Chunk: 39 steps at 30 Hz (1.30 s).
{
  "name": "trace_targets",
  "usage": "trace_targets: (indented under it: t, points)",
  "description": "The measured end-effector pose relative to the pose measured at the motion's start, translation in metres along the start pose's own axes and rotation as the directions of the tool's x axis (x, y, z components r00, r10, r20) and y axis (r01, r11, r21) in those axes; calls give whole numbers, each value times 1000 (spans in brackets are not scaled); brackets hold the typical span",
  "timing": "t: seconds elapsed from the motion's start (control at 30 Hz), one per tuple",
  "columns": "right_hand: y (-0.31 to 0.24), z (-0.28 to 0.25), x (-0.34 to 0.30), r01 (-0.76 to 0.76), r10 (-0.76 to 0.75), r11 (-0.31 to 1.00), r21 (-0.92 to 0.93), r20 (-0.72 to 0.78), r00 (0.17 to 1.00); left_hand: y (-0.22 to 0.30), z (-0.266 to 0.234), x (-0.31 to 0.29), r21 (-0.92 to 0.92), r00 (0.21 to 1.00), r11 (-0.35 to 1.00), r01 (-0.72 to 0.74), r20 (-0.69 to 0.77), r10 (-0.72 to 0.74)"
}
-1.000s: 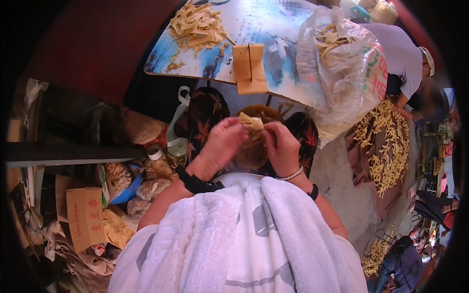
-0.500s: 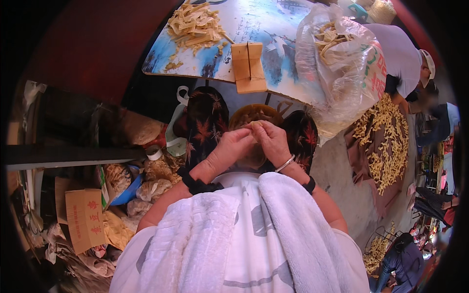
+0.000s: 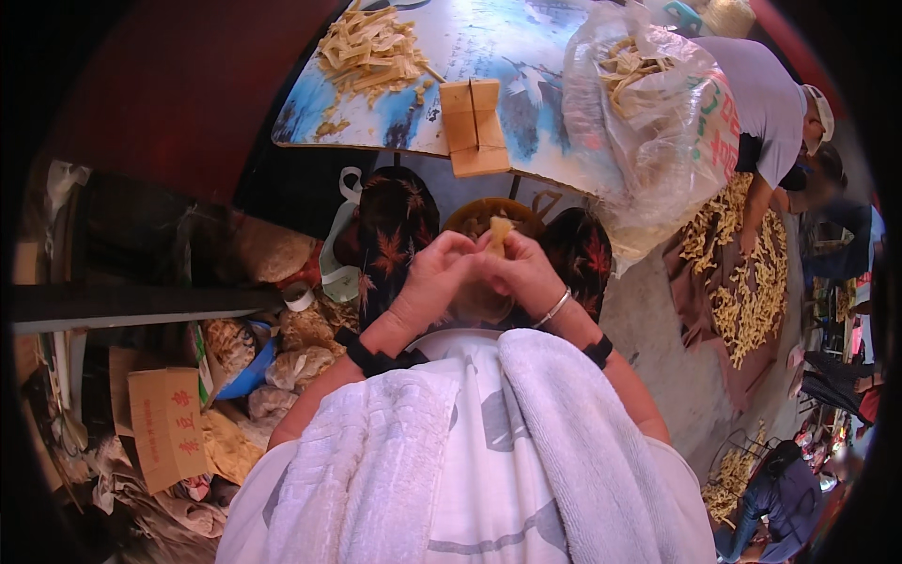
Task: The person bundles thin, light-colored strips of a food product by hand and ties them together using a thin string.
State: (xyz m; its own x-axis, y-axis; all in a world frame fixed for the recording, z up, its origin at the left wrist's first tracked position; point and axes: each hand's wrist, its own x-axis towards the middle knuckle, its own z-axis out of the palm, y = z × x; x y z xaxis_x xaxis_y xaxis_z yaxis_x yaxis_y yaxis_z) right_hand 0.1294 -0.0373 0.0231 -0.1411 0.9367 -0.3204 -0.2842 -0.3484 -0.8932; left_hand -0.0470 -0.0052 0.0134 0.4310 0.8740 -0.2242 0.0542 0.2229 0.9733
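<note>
My two hands meet above my lap. A small yellowish strip that looks like tofu skin (image 3: 500,230) stands up out of the fingers of my right hand (image 3: 528,277), which pinches it. Closed fingertips of my left hand (image 3: 432,277) press close against the right; whether they grip the same strip is hidden. Just beyond and beneath the hands is a yellow-brown basin (image 3: 534,219) with pale pieces in it, partly covered by my hands. Past it, a slotted wooden block (image 3: 474,132) sits at the table's near edge.
A painted table (image 3: 451,47) bears a heap of pale strips (image 3: 371,56) and a bulky clear plastic bag (image 3: 658,132) of strips. Yellow pieces (image 3: 752,282) cover a brown cloth (image 3: 691,320) on the floor at right, where another person (image 3: 766,103) reaches down. Left are a cardboard box (image 3: 167,423) and bags.
The yellowish strip now shows upright above my right fingers, and my hands have shifted their pinch slightly. At right, the other person's arm has come down onto the yellow pieces.
</note>
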Motion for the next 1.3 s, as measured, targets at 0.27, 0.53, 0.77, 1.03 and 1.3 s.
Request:
trace_targets:
  t: [0.27,0.53,0.77,1.03,1.3]
  points:
    - [-11,-4,3,-25,19,998,-63,-95,995,21,-10,-10,-31,991,994,108,84,-105]
    - [-46,-4,37,206,-265,921,-331,-143,954,48,-19,27,274,979,940,-201,38,199]
    - [-82,-14,100,433,-578,779,-454,-252,776,82,-43,119,508,880,776,-375,-70,470]
    - [-74,-26,136,303,-786,396,-867,-150,600,72,-42,154,546,884,768,-335,-100,456]
    - [-63,-42,143,234,-786,275,-933,-78,613,54,-43,163,618,811,729,-296,-241,534]
